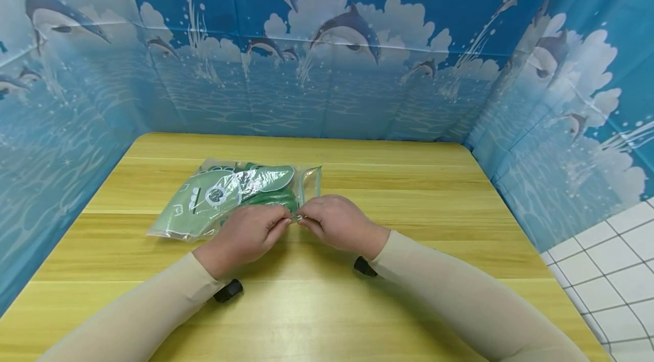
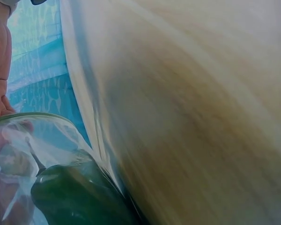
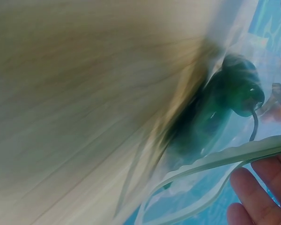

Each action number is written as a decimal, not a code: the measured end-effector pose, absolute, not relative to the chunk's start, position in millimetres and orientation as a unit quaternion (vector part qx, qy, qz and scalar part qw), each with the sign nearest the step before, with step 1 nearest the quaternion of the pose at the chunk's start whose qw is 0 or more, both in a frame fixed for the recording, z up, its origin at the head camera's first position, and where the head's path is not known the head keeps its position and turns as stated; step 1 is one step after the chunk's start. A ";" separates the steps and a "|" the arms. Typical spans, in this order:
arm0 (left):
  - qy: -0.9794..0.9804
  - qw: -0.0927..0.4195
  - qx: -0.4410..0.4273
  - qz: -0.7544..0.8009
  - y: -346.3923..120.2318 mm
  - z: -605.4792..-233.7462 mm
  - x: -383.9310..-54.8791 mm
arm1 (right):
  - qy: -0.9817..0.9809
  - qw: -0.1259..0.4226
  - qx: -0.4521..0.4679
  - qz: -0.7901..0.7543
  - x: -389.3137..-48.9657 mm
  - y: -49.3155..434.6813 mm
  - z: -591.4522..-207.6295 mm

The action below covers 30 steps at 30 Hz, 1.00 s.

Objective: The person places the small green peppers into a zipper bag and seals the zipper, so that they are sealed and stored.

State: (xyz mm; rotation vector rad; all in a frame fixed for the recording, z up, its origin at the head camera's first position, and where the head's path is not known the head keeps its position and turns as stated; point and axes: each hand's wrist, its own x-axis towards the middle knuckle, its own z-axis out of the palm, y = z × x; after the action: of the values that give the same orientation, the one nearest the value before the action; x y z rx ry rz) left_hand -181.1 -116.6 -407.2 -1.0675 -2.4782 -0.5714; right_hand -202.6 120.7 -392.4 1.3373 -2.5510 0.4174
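A clear zip bag [image 1: 204, 226] lies on the table, with dark green contents [image 1: 271, 198] and a light green one-eyed cartoon figure [image 1: 196, 200] showing. At the bag's near right corner, my left hand [image 1: 250, 232] pinches the zip edge between thumb and forefinger. Close beside it, my right hand [image 1: 337, 224] pinches the same edge, the two sets of fingertips almost meeting. In the right wrist view, the pale green zip strip [image 3: 210, 161] runs to the right fingers [image 3: 255, 197], and its two lips stand apart along a loop.
The yellow wood-grain table [image 1: 409, 197] spreads around the bag. A blue dolphin-print curtain [image 1: 357, 101] hangs along the back and both sides. White tiles [image 1: 613, 271] show at the lower right. Black devices [image 1: 228, 291] sit under both wrists.
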 end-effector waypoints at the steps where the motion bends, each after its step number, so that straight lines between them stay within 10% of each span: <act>1: -0.882 0.188 -0.380 -0.205 -116.8 -406.8 -181.1 | -0.871 0.115 0.456 0.143 -202.9 120.8 -392.6; 30: -0.871 0.031 -0.314 -0.376 -120.7 -394.4 -181.5 | -0.859 0.126 0.470 0.161 -208.2 123.3 -395.6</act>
State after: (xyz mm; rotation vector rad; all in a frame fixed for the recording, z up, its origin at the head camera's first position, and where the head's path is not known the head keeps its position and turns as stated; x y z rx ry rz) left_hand -181.5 -120.7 -394.4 -0.9666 -2.6857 -1.1586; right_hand -208.2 123.3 -395.6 1.3696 -2.5006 0.4684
